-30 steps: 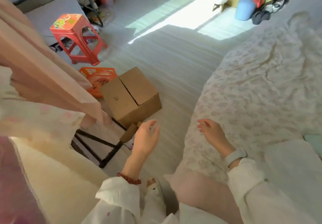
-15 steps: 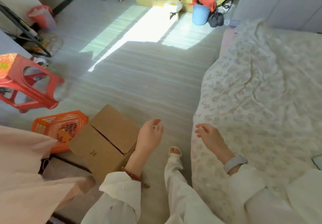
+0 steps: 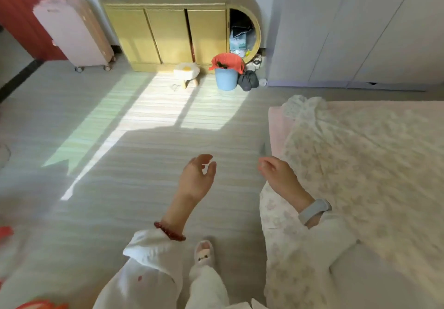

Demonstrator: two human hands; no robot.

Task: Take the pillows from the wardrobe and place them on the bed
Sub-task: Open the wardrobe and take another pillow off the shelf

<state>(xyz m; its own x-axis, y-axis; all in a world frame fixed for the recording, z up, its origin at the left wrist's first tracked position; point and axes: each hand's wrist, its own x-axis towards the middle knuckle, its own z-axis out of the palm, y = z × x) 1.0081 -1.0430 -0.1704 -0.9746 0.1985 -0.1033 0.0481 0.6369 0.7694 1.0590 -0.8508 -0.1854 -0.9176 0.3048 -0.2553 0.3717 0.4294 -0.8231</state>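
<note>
White wardrobe (image 3: pixel 360 32) doors at one o'clock look shut, no pillows are in view, and the bed (image 3: pixel 372 164) at three o'clock seems bare, so with left hand (image 3: pixel 197 179) and right hand (image 3: pixel 280 176) open and empty, fetching seems undone.

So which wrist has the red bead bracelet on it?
The left hand wears the red bead bracelet at its wrist; the right hand wears a pale grey band instead.
</note>
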